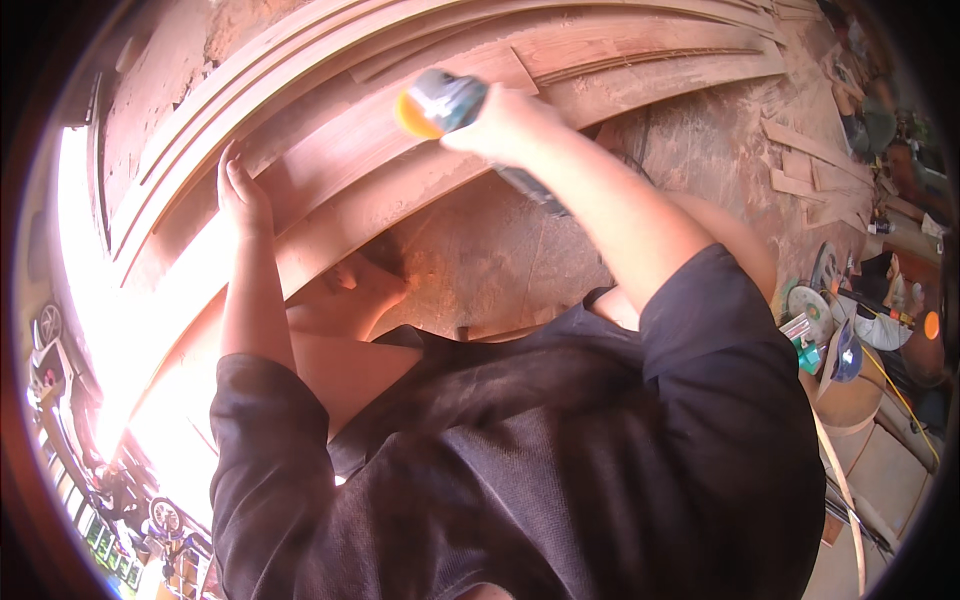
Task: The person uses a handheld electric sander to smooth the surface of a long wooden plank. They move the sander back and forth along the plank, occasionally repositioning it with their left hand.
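My right hand (515,125) is wrapped round an angle grinder (450,98), a dark and teal power tool with an orange disc at its head. Motion smears the tool's head, and its dark rear end sticks out below my wrist. It is over the reddish wooden boards (345,150); I cannot tell whether the disc touches them. To the left, my left hand (243,197) rests on the boards with its fingers stretched out and close together. The nearest board (375,205) is curved along its near edge.
Long boards (300,50) lie side by side along the far side. Wood offcuts (815,170) are scattered at the right, near a round disc (808,310) and other tools. A small wheeled vehicle (50,375) stands at the left, by bright light. My bare foot (345,285) is below the boards.
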Demonstrator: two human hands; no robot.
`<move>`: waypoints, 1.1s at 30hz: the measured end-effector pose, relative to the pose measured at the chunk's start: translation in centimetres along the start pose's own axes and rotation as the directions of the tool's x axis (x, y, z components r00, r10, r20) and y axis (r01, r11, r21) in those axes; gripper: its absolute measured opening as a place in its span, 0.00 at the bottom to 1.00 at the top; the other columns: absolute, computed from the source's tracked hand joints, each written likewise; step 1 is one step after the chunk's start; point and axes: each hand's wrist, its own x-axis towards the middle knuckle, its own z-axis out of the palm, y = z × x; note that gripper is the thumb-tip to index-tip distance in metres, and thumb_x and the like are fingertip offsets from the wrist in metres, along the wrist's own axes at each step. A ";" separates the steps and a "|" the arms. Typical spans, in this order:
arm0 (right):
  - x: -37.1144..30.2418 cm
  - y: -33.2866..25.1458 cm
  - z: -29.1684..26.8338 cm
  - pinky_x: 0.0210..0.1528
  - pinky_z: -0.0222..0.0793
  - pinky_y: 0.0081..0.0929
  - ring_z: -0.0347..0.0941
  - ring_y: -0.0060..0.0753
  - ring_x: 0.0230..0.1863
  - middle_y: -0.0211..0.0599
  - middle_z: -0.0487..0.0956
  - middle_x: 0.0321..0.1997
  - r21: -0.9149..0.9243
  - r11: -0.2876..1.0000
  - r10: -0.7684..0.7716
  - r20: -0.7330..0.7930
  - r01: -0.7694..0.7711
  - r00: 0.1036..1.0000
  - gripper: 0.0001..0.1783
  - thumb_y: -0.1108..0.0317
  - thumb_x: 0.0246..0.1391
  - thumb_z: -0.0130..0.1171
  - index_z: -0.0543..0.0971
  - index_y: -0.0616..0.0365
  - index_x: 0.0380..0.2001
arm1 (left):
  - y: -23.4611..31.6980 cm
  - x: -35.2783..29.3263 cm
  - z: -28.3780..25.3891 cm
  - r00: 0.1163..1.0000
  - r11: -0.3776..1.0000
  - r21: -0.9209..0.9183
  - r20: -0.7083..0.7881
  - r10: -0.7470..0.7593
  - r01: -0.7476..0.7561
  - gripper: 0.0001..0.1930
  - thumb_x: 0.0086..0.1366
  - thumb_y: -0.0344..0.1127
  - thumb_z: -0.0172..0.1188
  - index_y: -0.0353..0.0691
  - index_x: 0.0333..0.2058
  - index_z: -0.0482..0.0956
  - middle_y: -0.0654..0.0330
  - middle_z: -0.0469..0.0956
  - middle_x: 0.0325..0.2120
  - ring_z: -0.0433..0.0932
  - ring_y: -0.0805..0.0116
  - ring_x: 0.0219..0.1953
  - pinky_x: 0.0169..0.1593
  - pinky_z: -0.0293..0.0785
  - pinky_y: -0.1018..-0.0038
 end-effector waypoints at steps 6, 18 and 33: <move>4.8 10.2 -2.9 0.49 0.79 0.39 0.85 0.39 0.43 0.44 0.88 0.43 0.354 0.932 0.162 -0.235 -0.071 0.958 0.31 0.46 0.51 0.77 0.88 0.55 0.51 | 1.7 -0.3 0.4 0.997 0.986 0.148 -0.011 0.082 -0.079 0.25 0.82 0.50 0.47 0.39 0.63 0.80 0.45 0.80 0.61 0.78 0.48 0.65 0.68 0.72 0.57; 1.6 -6.6 4.6 0.48 0.82 0.38 0.86 0.35 0.41 0.39 0.88 0.41 -0.078 0.995 -0.069 -0.089 0.062 0.994 0.34 0.43 0.52 0.75 0.82 0.53 0.55 | 0.8 0.0 0.2 0.991 0.969 0.206 0.015 0.135 -0.135 0.26 0.80 0.54 0.50 0.41 0.63 0.80 0.46 0.80 0.61 0.77 0.46 0.66 0.69 0.71 0.55; 4.6 7.9 -3.9 0.50 0.78 0.38 0.85 0.39 0.45 0.46 0.88 0.45 0.313 0.936 0.238 -0.220 -0.163 0.946 0.33 0.46 0.51 0.77 0.87 0.56 0.55 | 1.0 -0.2 0.5 0.990 0.973 0.180 0.030 0.140 -0.143 0.26 0.81 0.54 0.48 0.43 0.64 0.79 0.45 0.79 0.63 0.76 0.45 0.67 0.70 0.70 0.54</move>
